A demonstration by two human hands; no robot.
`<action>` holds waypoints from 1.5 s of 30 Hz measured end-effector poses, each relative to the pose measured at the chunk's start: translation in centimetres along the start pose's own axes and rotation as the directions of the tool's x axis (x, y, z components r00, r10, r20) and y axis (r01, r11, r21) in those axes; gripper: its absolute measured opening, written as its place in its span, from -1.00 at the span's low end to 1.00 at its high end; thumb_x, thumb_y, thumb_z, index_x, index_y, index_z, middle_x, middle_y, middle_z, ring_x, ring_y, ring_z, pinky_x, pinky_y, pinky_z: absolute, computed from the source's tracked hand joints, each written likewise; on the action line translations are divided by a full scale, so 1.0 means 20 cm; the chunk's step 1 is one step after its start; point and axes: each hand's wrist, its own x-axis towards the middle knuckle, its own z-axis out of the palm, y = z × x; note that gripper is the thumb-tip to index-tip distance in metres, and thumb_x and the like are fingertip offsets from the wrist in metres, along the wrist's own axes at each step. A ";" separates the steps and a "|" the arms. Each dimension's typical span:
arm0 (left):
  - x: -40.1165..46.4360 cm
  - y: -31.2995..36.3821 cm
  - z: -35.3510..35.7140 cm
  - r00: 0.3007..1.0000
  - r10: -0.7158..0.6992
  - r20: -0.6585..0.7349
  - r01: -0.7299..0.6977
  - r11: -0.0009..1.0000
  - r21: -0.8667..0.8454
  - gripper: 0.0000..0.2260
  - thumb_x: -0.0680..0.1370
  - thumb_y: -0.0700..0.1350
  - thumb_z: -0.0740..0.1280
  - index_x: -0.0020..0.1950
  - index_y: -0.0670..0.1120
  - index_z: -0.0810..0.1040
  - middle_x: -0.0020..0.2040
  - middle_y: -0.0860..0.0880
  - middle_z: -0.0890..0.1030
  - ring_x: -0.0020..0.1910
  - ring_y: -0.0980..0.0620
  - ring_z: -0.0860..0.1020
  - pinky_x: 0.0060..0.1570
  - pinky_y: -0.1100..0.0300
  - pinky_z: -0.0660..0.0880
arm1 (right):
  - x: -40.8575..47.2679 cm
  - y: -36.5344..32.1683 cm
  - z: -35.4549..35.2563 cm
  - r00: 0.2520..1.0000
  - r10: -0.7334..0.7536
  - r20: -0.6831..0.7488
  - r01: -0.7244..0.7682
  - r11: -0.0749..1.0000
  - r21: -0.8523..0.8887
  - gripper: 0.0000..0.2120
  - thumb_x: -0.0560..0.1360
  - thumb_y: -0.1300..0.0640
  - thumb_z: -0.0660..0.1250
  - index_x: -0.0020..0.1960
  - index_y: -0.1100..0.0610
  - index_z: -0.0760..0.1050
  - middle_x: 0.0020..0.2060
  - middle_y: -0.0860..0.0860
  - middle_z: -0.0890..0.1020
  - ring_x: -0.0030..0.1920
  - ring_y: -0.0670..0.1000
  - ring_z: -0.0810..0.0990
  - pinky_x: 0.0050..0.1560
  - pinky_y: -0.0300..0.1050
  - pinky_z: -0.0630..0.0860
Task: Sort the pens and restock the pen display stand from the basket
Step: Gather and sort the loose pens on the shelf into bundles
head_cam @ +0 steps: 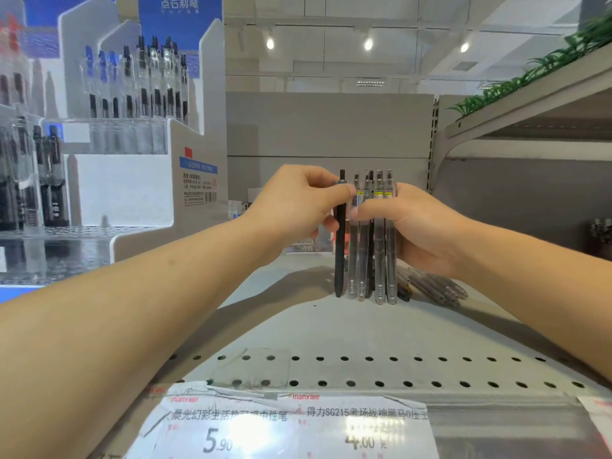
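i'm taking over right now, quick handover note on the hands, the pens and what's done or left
Left hand: pinches the solid black pen near its top, upright, tip on the shelf.
Right hand: grips the bundle of clear pens, upright, tips on the shelf.
More loose pens lie flat on the shelf behind the right hand.
Pen display stand, at left, already holds pens in its upper tiers.
Done: black pen set apart from the clear ones.
Left: finish sorting, load the stand. No basket in view.
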 end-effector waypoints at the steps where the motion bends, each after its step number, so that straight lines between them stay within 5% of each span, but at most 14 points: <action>1: 0.00 0.00 0.01 1.000 0.004 0.002 -0.004 1.000 -0.011 -0.86 0.55 0.00 0.43 -0.03 -0.06 0.67 -0.22 0.02 0.69 -0.37 0.08 0.61 -0.46 0.23 0.43 | 0.00 0.01 0.01 1.000 -0.001 0.018 0.000 1.000 0.008 -0.66 0.52 0.34 0.35 0.29 0.23 0.52 0.08 0.30 0.66 0.15 0.29 0.65 0.28 0.28 0.53; 7: -0.01 0.02 0.02 0.999 -0.044 0.024 0.048 0.989 -0.143 -0.88 0.59 -0.12 0.32 0.02 -0.10 0.63 -0.20 -0.11 0.69 -0.37 0.01 0.64 -0.44 0.24 0.51 | 0.01 0.04 0.02 0.997 -0.039 0.065 0.035 0.997 0.068 -0.72 0.48 0.40 0.40 0.16 0.18 0.58 -0.13 0.05 0.71 -0.10 0.08 0.70 -0.02 0.00 0.66; 10: 0.00 0.01 0.02 0.995 -0.097 -0.034 0.090 0.980 -0.176 -0.85 0.57 -0.18 0.25 -0.03 -0.13 0.63 -0.29 -0.05 0.66 -0.41 0.01 0.62 -0.45 0.24 0.53 | 0.02 0.04 0.01 0.997 -0.029 0.068 0.026 0.999 0.040 -0.74 0.49 0.38 0.39 0.14 0.18 0.58 -0.12 0.13 0.70 -0.13 0.11 0.71 0.06 0.12 0.66; 13: 0.01 -0.04 0.07 0.986 -0.159 0.044 0.157 0.986 0.055 -0.82 0.60 -0.12 0.23 -0.02 -0.07 0.63 -0.19 -0.04 0.67 -0.26 0.04 0.62 -0.30 0.16 0.59 | 0.03 0.04 -0.01 0.999 -0.006 0.047 0.004 0.999 0.043 -0.74 0.49 0.37 0.35 0.17 0.29 0.51 -0.11 0.25 0.69 -0.14 0.16 0.71 0.04 0.15 0.67; 16: 0.02 -0.13 0.15 0.949 -0.236 0.208 0.170 0.940 0.295 -0.74 0.64 -0.06 0.13 -0.12 -0.03 0.58 0.03 -0.13 0.66 -0.03 -0.01 0.57 0.11 -0.08 0.55 | 0.03 0.04 -0.03 0.999 0.011 0.039 -0.012 1.000 0.023 -0.78 0.46 0.35 0.34 0.11 0.26 0.51 -0.21 0.27 0.67 -0.23 0.14 0.70 -0.10 0.06 0.69; 18: 0.03 -0.16 0.18 0.936 -0.225 0.272 0.112 0.919 0.377 -0.72 0.68 0.00 0.10 0.11 0.10 0.62 0.24 -0.07 0.62 0.20 -0.02 0.52 0.31 -0.03 0.40 | 0.03 0.04 -0.05 1.000 0.015 0.026 -0.016 1.000 0.009 -0.84 0.46 0.34 0.35 0.02 0.21 0.49 -0.28 0.21 0.64 -0.31 0.09 0.67 -0.22 -0.03 0.67; 21: 0.04 -0.20 0.18 0.882 -0.224 0.415 -0.090 0.784 0.614 -0.62 0.72 0.07 0.00 0.48 0.10 0.41 0.51 0.02 0.40 0.47 -0.02 0.33 0.39 0.15 0.19 | 0.03 0.03 -0.07 1.000 0.019 0.020 -0.019 1.000 -0.005 -0.88 0.46 0.33 0.34 -0.07 0.16 0.47 -0.41 0.10 0.61 -0.41 0.03 0.63 -0.30 -0.10 0.62; 26: 0.04 -0.21 0.21 0.834 -0.252 0.491 -0.179 0.718 0.673 -0.62 0.71 0.12 0.02 0.45 0.05 0.40 0.43 -0.05 0.46 0.36 -0.08 0.41 0.40 -0.01 0.30 | 0.02 0.02 -0.08 0.998 0.022 0.061 -0.020 1.000 -0.021 -0.90 0.49 0.32 0.34 -0.08 0.16 0.45 -0.42 0.08 0.60 -0.41 0.02 0.62 -0.37 -0.14 0.59; 31: 0.04 -0.20 0.19 0.847 -0.258 0.465 -0.190 0.671 0.717 -0.76 0.70 0.08 0.06 0.10 0.03 0.48 0.10 -0.04 0.55 0.08 -0.05 0.48 0.18 0.05 0.41 | 0.02 0.01 -0.08 0.999 0.015 0.046 -0.012 0.997 -0.072 -0.90 0.50 0.29 0.35 -0.09 0.15 0.45 -0.42 0.04 0.62 -0.40 0.01 0.63 -0.33 -0.15 0.59; 38: 0.06 -0.17 0.11 0.886 -0.330 0.325 -0.119 0.515 0.849 -0.73 0.57 -0.09 0.32 0.27 -0.06 0.52 0.19 -0.09 0.59 0.07 -0.06 0.52 0.04 0.08 0.51 | 0.04 0.02 -0.07 0.999 0.038 0.026 -0.038 0.999 0.001 -0.80 0.46 0.36 0.38 0.03 0.20 0.45 -0.31 0.11 0.68 -0.29 0.05 0.71 -0.18 -0.05 0.65; 41: 0.08 -0.15 0.04 0.913 -0.323 0.248 0.019 0.643 0.766 -0.55 0.54 -0.06 0.39 0.42 0.00 0.43 0.19 -0.03 0.57 -0.06 0.01 0.54 -0.14 0.21 0.48 | 0.06 0.03 -0.08 0.998 0.054 -0.008 -0.054 0.997 0.054 -0.75 0.41 0.36 0.40 0.03 0.20 0.45 -0.22 0.19 0.67 -0.22 0.10 0.73 -0.15 0.02 0.68; 43: 0.09 -0.14 0.01 0.929 -0.295 0.222 0.158 0.862 0.481 -0.55 0.53 -0.15 0.41 0.41 0.02 0.43 0.04 -0.02 0.62 -0.19 0.02 0.65 -0.24 0.18 0.62 | 0.06 0.05 -0.07 0.998 0.065 -0.009 -0.064 0.994 0.084 -0.68 0.33 0.33 0.42 0.05 0.19 0.47 -0.12 0.27 0.67 -0.12 0.16 0.73 -0.06 0.13 0.69; 45: 0.09 -0.12 -0.02 0.942 -0.235 0.239 0.195 0.964 0.180 -0.69 0.53 -0.25 0.41 0.25 -0.04 0.53 -0.15 0.01 0.66 -0.20 0.01 0.70 -0.19 0.11 0.67 | 0.07 0.06 -0.07 0.997 0.072 -0.025 -0.069 0.993 0.099 -0.63 0.30 0.31 0.42 0.09 0.20 0.50 -0.05 0.30 0.65 -0.09 0.16 0.74 -0.03 0.15 0.68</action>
